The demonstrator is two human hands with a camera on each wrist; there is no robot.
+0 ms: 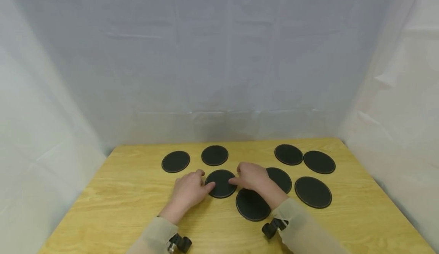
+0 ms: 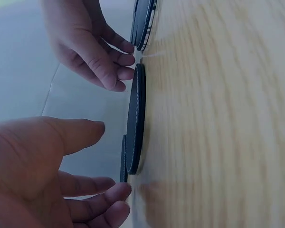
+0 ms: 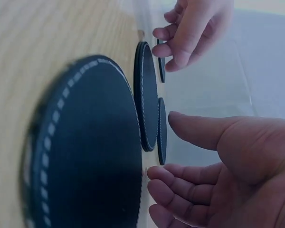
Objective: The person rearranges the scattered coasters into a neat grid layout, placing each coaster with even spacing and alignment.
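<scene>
On the wooden table (image 1: 113,204), the left hand (image 1: 188,192) lies at about nine o'clock of a round black coaster (image 1: 220,184), its fingers relaxed and only lightly bent, the tips near or just at the coaster's left edge and closed around nothing. That coaster lies flat near the table's middle, with two more coasters (image 1: 175,161) (image 1: 214,155) behind it at about eleven and twelve o'clock. At its three o'clock the right hand (image 1: 252,177) comes in with loosely extended fingers, likewise grasping nothing, fingertips at the right edge; the wrist views show both sets of fingertips close to the stitched rim but do not settle whether they touch. To lift it well, I judge both hands should press inward evenly from opposite sides, catch the thin rim with the fingertips, and tip one edge up without sliding it onto the neighbouring coaster (image 1: 252,205) at five o'clock. Further right lie four more coasters, the nearest (image 1: 282,179) partly under the right wrist.
</scene>
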